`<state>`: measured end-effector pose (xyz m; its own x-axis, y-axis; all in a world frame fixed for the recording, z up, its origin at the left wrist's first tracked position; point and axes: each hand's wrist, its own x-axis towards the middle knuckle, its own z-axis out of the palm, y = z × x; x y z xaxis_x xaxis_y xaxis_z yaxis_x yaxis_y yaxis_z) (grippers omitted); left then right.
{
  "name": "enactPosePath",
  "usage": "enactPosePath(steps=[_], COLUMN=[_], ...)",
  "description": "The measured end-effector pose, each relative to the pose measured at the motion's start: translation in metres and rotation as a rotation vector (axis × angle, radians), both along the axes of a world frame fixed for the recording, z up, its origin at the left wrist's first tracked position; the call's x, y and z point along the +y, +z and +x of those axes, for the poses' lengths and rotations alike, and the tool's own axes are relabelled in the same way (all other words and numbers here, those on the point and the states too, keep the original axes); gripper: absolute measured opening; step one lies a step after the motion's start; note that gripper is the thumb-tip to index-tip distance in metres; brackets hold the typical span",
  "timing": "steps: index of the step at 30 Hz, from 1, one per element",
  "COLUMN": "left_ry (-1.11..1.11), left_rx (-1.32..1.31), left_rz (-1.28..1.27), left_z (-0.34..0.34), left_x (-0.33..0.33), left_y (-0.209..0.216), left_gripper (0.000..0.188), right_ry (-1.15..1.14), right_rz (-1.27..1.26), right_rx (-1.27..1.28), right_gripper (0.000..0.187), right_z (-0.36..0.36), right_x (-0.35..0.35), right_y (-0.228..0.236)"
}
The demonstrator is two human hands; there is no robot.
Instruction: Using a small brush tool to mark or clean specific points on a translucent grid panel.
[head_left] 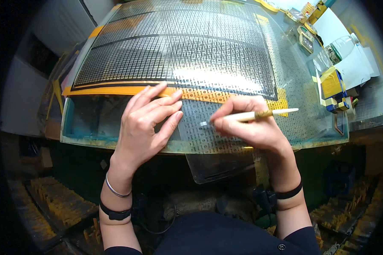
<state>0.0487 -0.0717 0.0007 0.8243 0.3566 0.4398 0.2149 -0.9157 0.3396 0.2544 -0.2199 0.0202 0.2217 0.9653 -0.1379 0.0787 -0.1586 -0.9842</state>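
Note:
A large glass panel (93, 117) lies before me. On it is a sheet covered in a dark grid pattern (127, 59), edged along the front with orange tape (106, 90). My left hand (144, 119) lies palm down with fingers spread, fingertips on the tape's edge. In my right hand (251, 125) is a slim cream-handled pen-like tool (242, 117), its handle sloping up to the right. My fingers hide its working tip. Below that hand lies a clear sheet with small dark printing (195, 136). A tiny whitish piece (203, 123) shows beside my right fingertips.
At the right stand a yellow and blue box (332, 84), a clear jar (342, 47) and a small tin (305, 40). A clear flap (219, 168) hangs past the glass's front edge. Racks of yellowish strips (61, 199) sit low on both sides.

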Motion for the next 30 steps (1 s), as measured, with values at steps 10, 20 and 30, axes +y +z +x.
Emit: enactPosePath(steps=[10,20,30], left_ry=[0.113,0.133,0.141], left_rx=[0.128,0.122,0.130], left_rz=[0.077,0.040,0.035], left_z=[0.003,0.002,0.004], left_x=[0.005,0.003,0.002], left_y=[-0.005,-0.003,-0.002], left_gripper=[0.037,0.037,0.036], right_ry=[-0.084,-0.029,0.032], right_rz=[0.056,0.025,0.054], right_rx=[-0.040,-0.126,-0.169], right_gripper=[0.015,0.016,0.016], right_z=[-0.003,0.002,0.005], right_x=[0.001,-0.006,-0.007], right_y=[-0.010,-0.008,-0.003])
